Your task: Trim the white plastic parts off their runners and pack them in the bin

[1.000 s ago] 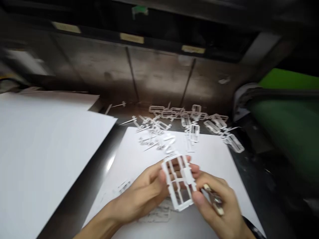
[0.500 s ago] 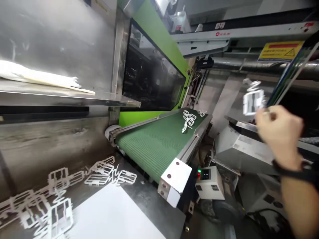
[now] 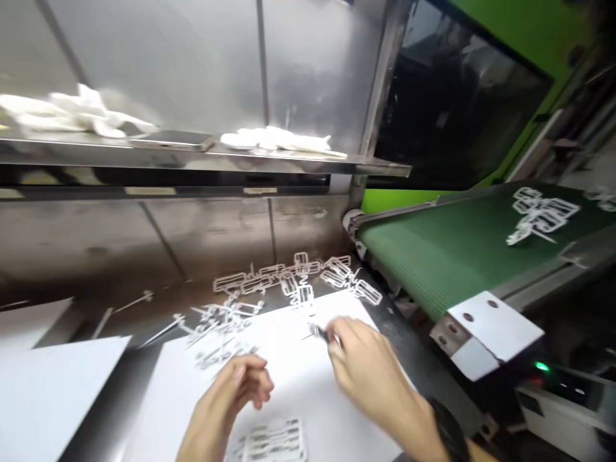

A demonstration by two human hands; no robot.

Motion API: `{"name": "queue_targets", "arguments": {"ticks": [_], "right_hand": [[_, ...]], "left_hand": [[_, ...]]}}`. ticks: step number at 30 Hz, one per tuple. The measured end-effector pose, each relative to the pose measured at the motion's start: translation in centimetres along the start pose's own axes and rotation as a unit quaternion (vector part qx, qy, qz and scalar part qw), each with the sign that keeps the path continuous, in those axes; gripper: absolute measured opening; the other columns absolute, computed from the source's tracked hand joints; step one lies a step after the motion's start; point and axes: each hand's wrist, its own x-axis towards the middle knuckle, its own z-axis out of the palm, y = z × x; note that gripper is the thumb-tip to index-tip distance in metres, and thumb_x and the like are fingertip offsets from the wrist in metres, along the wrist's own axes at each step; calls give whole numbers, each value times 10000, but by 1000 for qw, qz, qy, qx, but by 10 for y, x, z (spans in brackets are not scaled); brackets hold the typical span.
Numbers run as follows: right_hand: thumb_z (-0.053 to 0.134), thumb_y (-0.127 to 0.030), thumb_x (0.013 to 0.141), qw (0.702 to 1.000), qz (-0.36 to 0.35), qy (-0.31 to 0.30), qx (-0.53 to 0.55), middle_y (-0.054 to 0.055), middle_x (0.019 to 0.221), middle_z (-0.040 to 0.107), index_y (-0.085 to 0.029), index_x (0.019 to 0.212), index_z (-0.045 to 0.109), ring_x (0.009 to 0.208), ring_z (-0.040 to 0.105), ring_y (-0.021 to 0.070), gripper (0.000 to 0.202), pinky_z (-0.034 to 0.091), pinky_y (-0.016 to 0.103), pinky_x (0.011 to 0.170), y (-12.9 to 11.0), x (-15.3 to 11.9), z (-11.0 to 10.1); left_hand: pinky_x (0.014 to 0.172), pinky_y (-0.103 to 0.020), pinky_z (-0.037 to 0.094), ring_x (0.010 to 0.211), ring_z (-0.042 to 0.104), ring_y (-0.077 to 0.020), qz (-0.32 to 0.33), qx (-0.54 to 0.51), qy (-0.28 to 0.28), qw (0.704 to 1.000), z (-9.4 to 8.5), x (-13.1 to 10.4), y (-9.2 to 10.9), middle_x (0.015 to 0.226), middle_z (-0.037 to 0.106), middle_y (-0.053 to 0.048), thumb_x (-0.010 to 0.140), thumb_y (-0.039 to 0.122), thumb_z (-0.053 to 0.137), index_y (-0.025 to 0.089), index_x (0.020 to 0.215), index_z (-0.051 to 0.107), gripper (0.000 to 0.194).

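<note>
My right hand [image 3: 363, 359] is closed above the white sheet [image 3: 312, 385], its fingertips around a small dark, blurred piece [image 3: 323, 332] whose kind I cannot make out. My left hand [image 3: 233, 391] hovers over the sheet's left part, fingers loosely curled and apart, with nothing seen in them. Just below it lies a flat white slotted part [image 3: 274, 441]. White plastic moulded frames [image 3: 304, 295] on thin runners lie along the sheet's far edge, beyond my right hand. A pile of thin white runner scraps [image 3: 224, 321] is beyond my left hand.
At right, a green conveyor belt [image 3: 433, 256] carries more white moulded frames [image 3: 543, 215]; its white corner block [image 3: 495, 327] juts toward the table. A metal shelf [image 3: 289, 163] holds white gloves [image 3: 276, 139] and a phone-like slab [image 3: 171, 140]. Another white sheet [image 3: 62, 385] is at left.
My view has swung left from the conveyor to the table. My right hand has come down from the raised right side, where it held a white moulded frame. My left hand has come into view.
</note>
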Motion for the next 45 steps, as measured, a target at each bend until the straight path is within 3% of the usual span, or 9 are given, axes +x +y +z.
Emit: {"name": "queue_targets", "arguments": {"ticks": [2, 5, 15, 21, 25, 28, 31, 37, 45], "right_hand": [[568, -151, 1092, 999, 46, -21, -10, 150, 1016, 794, -143, 1177, 719, 920, 794, 292, 173, 590, 380, 797, -14, 46, 47], [617, -353, 1155, 995, 94, -29, -15, 125, 1125, 779, -119, 1402, 652, 983, 783, 269, 343, 628, 426, 890, -3, 103, 79], [738, -378, 1098, 998, 37, 2, 48, 79, 1210, 755, -163, 1239, 735, 1059, 752, 243, 257, 642, 453, 953, 25, 164, 94], [539, -378, 1176, 985, -6, 105, 135, 79, 1019, 742, -167, 1132, 683, 943, 697, 239, 259, 555, 372, 877, 14, 118, 38], [637, -328, 1130, 959, -114, 52, 253, 23, 1029, 761, -233, 1103, 700, 884, 696, 196, 117, 537, 312, 800, -11, 53, 19], [699, -183, 1069, 927, -184, 22, 325, 26, 1051, 764, -236, 1150, 713, 935, 700, 207, 98, 544, 329, 824, -23, 20, 21], [740, -235, 1074, 919, -159, -3, 360, 38, 1108, 769, -249, 1252, 726, 954, 697, 212, 179, 562, 331, 828, -22, 9, 28], [604, -410, 1169, 892, 22, -33, 450, 44, 990, 744, -244, 1073, 768, 864, 643, 192, 253, 546, 299, 784, -1, 8, 49], [569, -446, 1168, 810, 97, -136, 563, 53, 983, 636, -255, 986, 726, 972, 627, 243, 307, 531, 349, 901, 6, -2, 59]], "left_hand": [[674, -331, 479, 682, 601, -217, 29, 13, 8, 999, -2, 1, -1, 746, 731, -49, 973, 573, 786, 200, 927, 749, 378], [724, -339, 480, 725, 610, -222, 36, 22, 6, 999, -2, 3, -7, 809, 745, -62, 1032, 585, 693, 194, 967, 748, 400], [787, -354, 463, 822, 588, -236, 28, 19, -3, 999, -7, -3, -9, 893, 725, -71, 1123, 505, 552, 195, 1006, 728, 375], [896, -352, 515, 994, 609, -241, 71, -1, 31, 997, -8, -8, -3, 1080, 700, -73, 1139, 494, 548, 222, 1086, 750, 344], [1024, -433, 563, 1219, 662, -300, -78, -99, -86, 988, -2, -14, -2, 1460, 664, -143, 1156, 621, 440, 233, 1481, 672, 556], [845, -392, 607, 977, 752, -283, -192, -116, -212, 951, 3, -19, -4, 1223, 763, -174, 1152, 648, 414, 186, 1530, 649, 641], [631, -257, 536, 656, 689, -179, -241, -109, -203, 943, 7, -22, -6, 854, 741, -117, 1159, 642, 386, 111, 1382, 742, 676], [611, -230, 534, 678, 627, -143, -97, -225, -90, 965, 5, -19, 3, 998, 743, -115, 1187, 519, 380, 160, 1346, 747, 538], [638, -235, 537, 686, 640, -156, -29, -227, -53, 972, -1, -13, 3, 914, 750, -114, 1196, 580, 185, 190, 1409, 701, 681]]}}
